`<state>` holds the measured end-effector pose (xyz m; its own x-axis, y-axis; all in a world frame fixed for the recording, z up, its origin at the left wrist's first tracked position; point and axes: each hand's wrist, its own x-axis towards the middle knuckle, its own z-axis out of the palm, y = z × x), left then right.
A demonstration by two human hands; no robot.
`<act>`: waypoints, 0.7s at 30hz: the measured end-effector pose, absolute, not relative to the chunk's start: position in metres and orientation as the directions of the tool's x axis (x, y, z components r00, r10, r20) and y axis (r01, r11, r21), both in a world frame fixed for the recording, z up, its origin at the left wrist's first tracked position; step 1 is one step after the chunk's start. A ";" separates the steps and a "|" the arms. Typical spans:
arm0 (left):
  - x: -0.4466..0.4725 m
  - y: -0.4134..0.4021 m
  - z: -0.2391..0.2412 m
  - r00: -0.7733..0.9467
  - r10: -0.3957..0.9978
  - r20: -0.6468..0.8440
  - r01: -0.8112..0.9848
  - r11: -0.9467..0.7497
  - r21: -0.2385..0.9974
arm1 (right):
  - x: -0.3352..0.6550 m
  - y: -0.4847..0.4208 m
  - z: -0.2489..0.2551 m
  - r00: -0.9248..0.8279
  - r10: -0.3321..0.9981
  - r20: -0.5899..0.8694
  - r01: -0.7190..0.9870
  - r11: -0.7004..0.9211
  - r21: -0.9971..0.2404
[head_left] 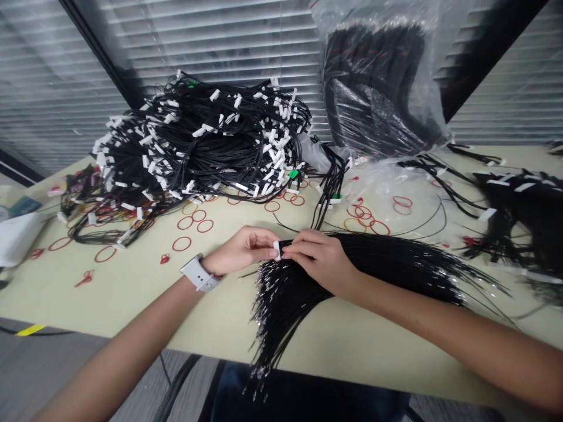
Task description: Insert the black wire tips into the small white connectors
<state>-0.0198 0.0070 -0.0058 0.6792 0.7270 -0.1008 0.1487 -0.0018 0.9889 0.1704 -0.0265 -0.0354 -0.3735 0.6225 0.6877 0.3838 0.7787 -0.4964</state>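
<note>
My left hand (240,251) and my right hand (319,258) meet over the middle of the table. Both pinch one small white connector (277,249) between their fingertips. A black wire leads out of that connector to the right. Under my right hand lies a fanned bundle of loose black wires (290,305) with bare metal tips, hanging over the table's near edge. My left wrist wears a grey watch (199,274).
A big heap of black wires with white connectors (202,140) fills the back of the yellowish table (132,293). A clear plastic bag of black wires (378,88) stands at the back right. Red rubber rings (193,223) lie scattered about. More wires (523,217) lie at the right.
</note>
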 end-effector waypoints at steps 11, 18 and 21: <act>-0.022 0.011 -0.003 0.592 0.803 -0.073 0.102 0.015 0.995 | 0.186 -0.017 -0.016 -0.407 0.654 0.638 0.544 0.735 -0.405; -0.027 0.013 -0.003 0.582 0.811 -0.061 0.129 -0.017 0.992 | 0.202 -0.011 0.005 -0.627 0.723 0.291 0.673 0.691 -0.266; -0.027 0.013 -0.005 0.579 0.814 -0.050 0.123 -0.026 0.992 | 0.201 -0.011 0.011 -0.627 0.709 0.321 0.649 0.704 -0.287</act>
